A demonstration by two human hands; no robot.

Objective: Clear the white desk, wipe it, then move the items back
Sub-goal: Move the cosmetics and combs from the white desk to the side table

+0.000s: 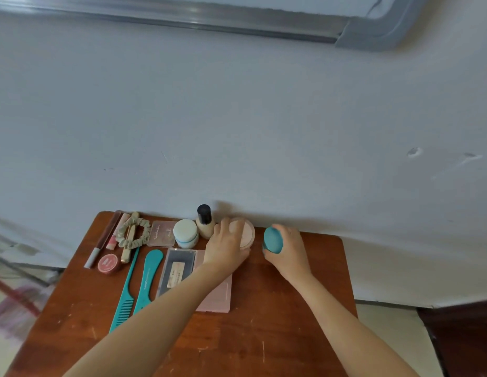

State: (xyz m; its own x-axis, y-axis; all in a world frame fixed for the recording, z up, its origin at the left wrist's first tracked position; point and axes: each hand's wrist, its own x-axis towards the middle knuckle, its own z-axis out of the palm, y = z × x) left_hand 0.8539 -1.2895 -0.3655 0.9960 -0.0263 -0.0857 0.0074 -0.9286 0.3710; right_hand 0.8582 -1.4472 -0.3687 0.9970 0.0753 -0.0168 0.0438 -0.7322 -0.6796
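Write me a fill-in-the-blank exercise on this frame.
The sponge in the right hand is ____ in colour.
The left hand holds a compact of ____ shape.
The bottle has a ____ cap.
____ combs lie on the table.
Missing words: teal; round; black; Two.

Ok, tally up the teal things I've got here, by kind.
Combs: 2
Sponge: 1, held in the right hand
Total: 3
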